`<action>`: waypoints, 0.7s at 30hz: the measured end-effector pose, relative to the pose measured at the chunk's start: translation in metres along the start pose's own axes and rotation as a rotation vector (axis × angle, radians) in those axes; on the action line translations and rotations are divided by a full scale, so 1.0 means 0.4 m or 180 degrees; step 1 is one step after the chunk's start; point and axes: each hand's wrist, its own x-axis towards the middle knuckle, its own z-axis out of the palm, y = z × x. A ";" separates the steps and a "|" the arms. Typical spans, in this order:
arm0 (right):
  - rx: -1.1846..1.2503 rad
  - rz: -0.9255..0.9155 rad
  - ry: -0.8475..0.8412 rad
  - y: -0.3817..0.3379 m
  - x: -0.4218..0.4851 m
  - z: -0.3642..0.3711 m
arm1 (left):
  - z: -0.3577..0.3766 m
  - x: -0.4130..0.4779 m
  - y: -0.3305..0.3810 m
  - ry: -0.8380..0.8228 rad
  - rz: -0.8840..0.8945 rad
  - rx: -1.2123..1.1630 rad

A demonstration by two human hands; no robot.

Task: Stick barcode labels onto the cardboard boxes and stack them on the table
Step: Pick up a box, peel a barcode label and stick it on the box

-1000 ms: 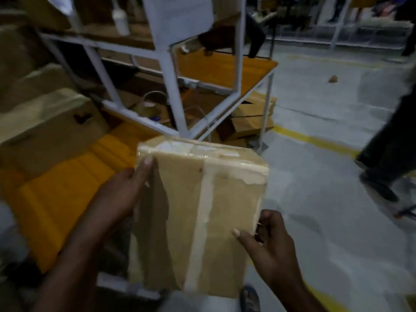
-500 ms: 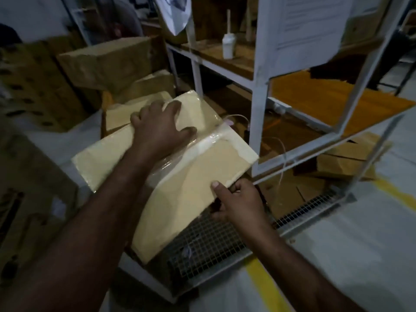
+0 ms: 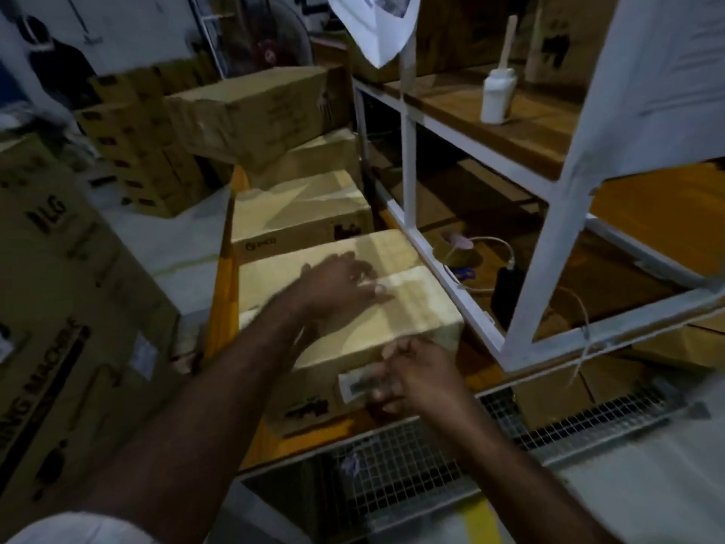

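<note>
Head view. The nearest cardboard box (image 3: pixel 408 308) lay flat on the yellow table surface (image 3: pixel 223 304), its long side running just beside the lower rail of a white metal rack (image 3: pixel 555 249) on the right. The left hand (image 3: pixel 339 282) rested palm-down on the top face of this box, its fingers straight and slightly apart, reaching toward a band of clear tape that crossed the lid. The right hand (image 3: pixel 416 376) was at the near upper edge of the box, its fingers curled together over the right end of a white barcode label (image 3: pixel 352 384) that lay against the front face of the box; motion blur hid whether the label was fully stuck down. A second cardboard box (image 3: pixel 298 214) stood directly behind the first, touching it, on the same surface, and further cartons (image 3: pixel 255 111) were piled beyond. A large printed carton (image 3: pixel 59 292) filled the left of the view. On the rack's wooden shelf (image 3: pixel 451 100) stood a white bottle (image 3: pixel 497 98), and a sheet of paper (image 3: pixel 376 21) hung from above. A wire mesh panel (image 3: pixel 412 461) lay below the table's near edge.
</note>
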 end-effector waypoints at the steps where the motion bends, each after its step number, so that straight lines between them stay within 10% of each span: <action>1: -0.0560 -0.0446 0.0142 0.004 0.023 -0.005 | 0.022 0.006 -0.014 -0.0048 0.0101 -0.0032; 7: -0.3349 -0.2671 0.0915 0.001 0.180 -0.020 | 0.053 0.127 -0.094 0.0120 0.0544 -0.0064; 13: -0.3236 -0.2543 0.0976 -0.078 0.313 -0.025 | 0.025 0.210 -0.135 0.0062 0.0562 -0.0243; 17: -0.2721 -0.2467 0.0860 -0.086 0.339 -0.049 | -0.017 0.153 -0.142 0.0186 0.0427 -0.1798; 21: -0.2284 -0.2562 0.0736 -0.063 0.340 -0.068 | -0.001 -0.003 -0.159 0.0092 0.0813 -0.1066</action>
